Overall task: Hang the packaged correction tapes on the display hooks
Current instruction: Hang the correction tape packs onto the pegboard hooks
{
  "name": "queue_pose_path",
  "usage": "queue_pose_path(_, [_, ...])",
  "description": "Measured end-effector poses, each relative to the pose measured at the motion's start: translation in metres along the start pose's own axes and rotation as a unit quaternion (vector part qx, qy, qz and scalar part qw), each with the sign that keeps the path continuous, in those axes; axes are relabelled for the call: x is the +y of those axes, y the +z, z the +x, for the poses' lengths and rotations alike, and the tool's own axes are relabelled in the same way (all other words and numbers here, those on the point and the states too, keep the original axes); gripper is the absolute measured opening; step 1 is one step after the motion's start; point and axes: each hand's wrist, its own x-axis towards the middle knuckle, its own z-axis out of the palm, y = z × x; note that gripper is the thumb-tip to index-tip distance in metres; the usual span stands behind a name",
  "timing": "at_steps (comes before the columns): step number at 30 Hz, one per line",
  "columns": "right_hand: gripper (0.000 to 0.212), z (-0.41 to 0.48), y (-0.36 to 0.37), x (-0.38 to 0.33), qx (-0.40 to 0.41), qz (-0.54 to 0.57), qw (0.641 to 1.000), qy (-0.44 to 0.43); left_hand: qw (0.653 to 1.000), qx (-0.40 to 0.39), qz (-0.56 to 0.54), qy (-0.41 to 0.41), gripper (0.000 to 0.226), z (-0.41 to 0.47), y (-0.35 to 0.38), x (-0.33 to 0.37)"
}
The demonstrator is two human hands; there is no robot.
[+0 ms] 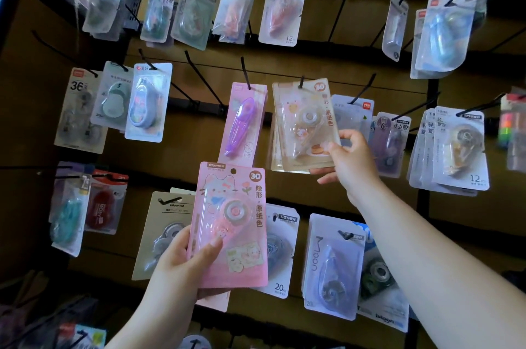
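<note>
Left hand: You are gripping the pink correction tape pack (230, 223) in your left hand (182, 262), with the thumb lying across its front near the lower left and the fingers curling behind the card.
Pink pack: It is standing upright in front of the lower row, off any hook, and its hang hole at the top is showing free. It is covering part of a grey-carded pack (159, 232) behind it.
Right hand: Your right hand (348, 159) is pinching the lower right corner of the beige correction tape pack (304, 124), thumb on the front, fingers underneath.
Beige pack: It is hanging on a black hook (301, 83) in the middle row, tilting a little, with at least one like pack sitting behind it.
Neighbours: A purple pen-shaped pack (244, 121) is hanging just beside the beige one, on its left. A "Moon" pack (331, 266) is hanging below your right forearm.
Backing: Rows of hooks are sticking out of the brown display board (313, 64).
</note>
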Motion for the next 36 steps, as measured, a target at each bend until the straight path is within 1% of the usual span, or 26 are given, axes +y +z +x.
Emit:
queue_pose_path(2, [0.012, 0.004, 0.001, 0.006, 0.007, -0.016, 1.0, -0.006, 1.0, -0.001, 0.004, 0.005, 0.026, 0.0, 0.0, -0.001])
queue_pose_path(5, [0.011, 0.01, 0.005, 0.017, 0.017, -0.036, 0.999, -0.014, 1.0, -0.003, 0.01, 0.006, 0.02, 0.001, -0.002, -0.001])
queue_pose_path(9, [0.012, 0.019, 0.015, 0.022, 0.012, -0.049, 0.999, 0.003, 1.0, 0.007, 0.022, 0.019, 0.018, 0.004, -0.007, 0.001])
queue_pose_path(14, [0.017, 0.029, 0.023, 0.027, 0.036, -0.084, 0.996, 0.022, 0.999, 0.016, 0.03, 0.027, 0.027, 0.006, -0.011, 0.002])
queue_pose_path(16, [0.02, 0.03, 0.025, 0.029, 0.046, -0.092, 0.994, 0.025, 0.999, 0.014, 0.028, 0.026, 0.026, 0.006, -0.011, 0.002])
queue_pose_path(21, [0.031, 0.022, 0.027, 0.029, 0.047, -0.056, 0.995, 0.061, 0.999, 0.012, 0.021, 0.025, 0.03, 0.008, -0.012, 0.003])
queue_pose_path(22, [0.029, 0.017, 0.026, 0.028, 0.059, -0.064, 0.995, 0.053, 1.0, 0.009, 0.018, 0.023, 0.032, 0.008, -0.011, 0.003])
queue_pose_path(24, [0.019, 0.001, 0.024, 0.027, 0.074, -0.08, 0.994, 0.0, 1.0, 0.003, 0.012, 0.02, 0.035, 0.007, -0.007, 0.002])
queue_pose_path(25, [0.011, -0.009, 0.023, 0.026, 0.06, -0.084, 0.994, -0.03, 1.0, 0.001, 0.009, 0.021, 0.035, 0.007, -0.004, 0.002])
queue_pose_path(26, [0.01, -0.02, 0.023, 0.025, 0.027, -0.089, 0.994, -0.055, 1.0, -0.002, 0.006, 0.022, 0.033, 0.007, -0.001, 0.001])
queue_pose_path(28, [0.018, -0.043, 0.022, 0.022, -0.079, -0.103, 0.988, -0.079, 1.0, -0.008, -0.004, 0.03, 0.024, 0.006, 0.006, 0.0])
queue_pose_path(30, [0.017, -0.063, 0.021, 0.018, -0.179, -0.105, 0.977, -0.058, 0.999, -0.016, -0.006, 0.043, 0.024, 0.005, 0.013, 0.0])
queue_pose_path(32, [0.011, -0.077, 0.018, 0.017, -0.257, -0.092, 0.962, -0.018, 0.998, -0.031, 0.003, 0.057, 0.036, 0.004, 0.019, 0.0])
queue_pose_path(34, [0.01, -0.083, 0.014, 0.018, -0.29, -0.06, 0.955, 0.021, 0.997, -0.038, 0.003, 0.065, 0.042, 0.004, 0.025, -0.001])
queue_pose_path(36, [0.016, -0.085, 0.011, 0.017, -0.279, -0.033, 0.959, 0.036, 0.997, -0.033, 0.014, 0.074, 0.037, 0.004, 0.03, -0.001])
